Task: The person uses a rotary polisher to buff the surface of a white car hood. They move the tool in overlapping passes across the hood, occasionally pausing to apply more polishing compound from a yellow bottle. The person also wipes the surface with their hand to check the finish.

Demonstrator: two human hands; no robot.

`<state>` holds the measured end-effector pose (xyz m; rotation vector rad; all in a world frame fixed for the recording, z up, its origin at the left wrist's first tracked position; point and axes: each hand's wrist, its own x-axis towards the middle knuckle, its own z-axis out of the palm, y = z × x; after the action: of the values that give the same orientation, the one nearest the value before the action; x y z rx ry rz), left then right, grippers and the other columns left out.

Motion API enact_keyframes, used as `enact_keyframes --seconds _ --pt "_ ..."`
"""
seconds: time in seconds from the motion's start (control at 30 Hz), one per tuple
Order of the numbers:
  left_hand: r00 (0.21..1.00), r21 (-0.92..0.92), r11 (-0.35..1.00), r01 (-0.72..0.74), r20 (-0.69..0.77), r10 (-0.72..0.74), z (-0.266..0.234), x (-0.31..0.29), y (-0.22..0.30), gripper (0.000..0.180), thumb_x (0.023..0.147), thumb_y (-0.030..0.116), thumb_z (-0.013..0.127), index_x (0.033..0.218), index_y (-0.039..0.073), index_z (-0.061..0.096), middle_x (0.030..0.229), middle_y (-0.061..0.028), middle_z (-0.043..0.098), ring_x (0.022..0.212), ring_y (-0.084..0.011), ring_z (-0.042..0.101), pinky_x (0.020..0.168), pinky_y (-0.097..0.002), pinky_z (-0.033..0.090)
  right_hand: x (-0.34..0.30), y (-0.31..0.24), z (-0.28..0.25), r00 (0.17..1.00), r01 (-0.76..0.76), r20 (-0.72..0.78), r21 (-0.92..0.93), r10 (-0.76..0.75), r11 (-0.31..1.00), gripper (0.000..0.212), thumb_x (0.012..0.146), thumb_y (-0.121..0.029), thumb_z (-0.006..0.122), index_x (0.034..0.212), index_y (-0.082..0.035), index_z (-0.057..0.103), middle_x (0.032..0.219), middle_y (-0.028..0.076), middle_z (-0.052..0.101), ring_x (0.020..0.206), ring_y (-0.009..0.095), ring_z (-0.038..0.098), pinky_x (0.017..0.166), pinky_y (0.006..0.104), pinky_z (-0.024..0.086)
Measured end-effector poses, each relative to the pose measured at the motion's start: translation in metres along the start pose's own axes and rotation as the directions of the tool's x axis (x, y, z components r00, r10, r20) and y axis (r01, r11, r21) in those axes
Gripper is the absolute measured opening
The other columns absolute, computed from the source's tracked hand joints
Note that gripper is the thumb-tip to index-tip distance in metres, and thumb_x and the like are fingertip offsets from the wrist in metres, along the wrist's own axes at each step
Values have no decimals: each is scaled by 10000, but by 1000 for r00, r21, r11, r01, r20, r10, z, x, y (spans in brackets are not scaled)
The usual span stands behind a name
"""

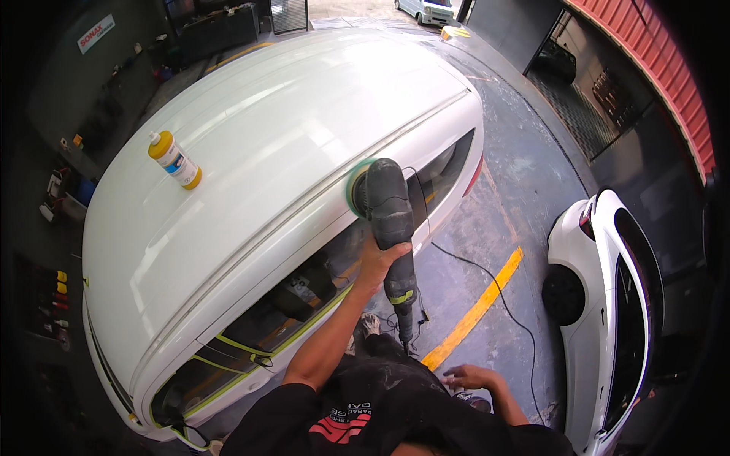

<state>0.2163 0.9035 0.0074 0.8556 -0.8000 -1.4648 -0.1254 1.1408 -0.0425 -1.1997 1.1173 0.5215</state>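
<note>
My left hand (382, 259) is closed round the grip of a black electric polisher (389, 199). The polisher is held upright against the white car's side, and its green-edged round pad (356, 188) meets the roof rail above the side windows. Its rear end and cord hang down toward my body. My right hand (471, 376) is beside my waist, fingers loosely stretched, with nothing visible in it. Just below that hand is a partly hidden, roundish light object (477, 400) whose kind I cannot make out. A yellow bottle (176, 161) with a white cap lies on the white car's roof (251, 182).
Yellow-green masking tape (304, 315) edges the car's side windows. The polisher's black cord (498, 285) trails over the grey floor, across a yellow painted line (475, 308). A second white car (589, 304) stands to the right. Shelves and dark walls line the left.
</note>
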Motion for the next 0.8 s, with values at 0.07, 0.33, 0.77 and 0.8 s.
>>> enact_keyframes --seconds 0.07,0.33,0.77,0.8 --pt "993 13 1000 11 117 -13 14 -17 12 601 762 244 905 1248 29 625 1118 -72 688 972 -171 657 890 -335 542 -31 -64 -12 768 361 -608 153 -201 920 811 975 -530 730 1539 8 504 1349 215 680 1203 324 691 1032 438 545" --pt "892 162 980 -119 452 34 68 -64 41 847 830 525 874 1408 -5 554 1283 -183 653 1232 -307 628 1109 -422 456 -9 -212 -35 265 889 -904 95 -334 449 1015 682 -435 923 1463 12 453 1258 141 651 1144 270 661 1008 403 540" --pt "184 892 387 234 -432 883 -426 123 250 1240 707 656 915 1569 -38 355 1507 -291 463 1425 -464 451 1186 -556 401 -1 -166 11 261 935 -962 273 82 228 652 802 -424 812 1182 49 575 967 194 706 793 274 751 685 406 661" --pt "209 914 324 246 -376 903 -451 135 255 1258 704 607 939 1596 -27 317 1545 -300 433 1455 -451 433 1211 -546 392 2 -158 14 274 928 -955 293 111 228 637 815 -415 805 1188 45 572 965 192 707 791 273 750 691 406 662"
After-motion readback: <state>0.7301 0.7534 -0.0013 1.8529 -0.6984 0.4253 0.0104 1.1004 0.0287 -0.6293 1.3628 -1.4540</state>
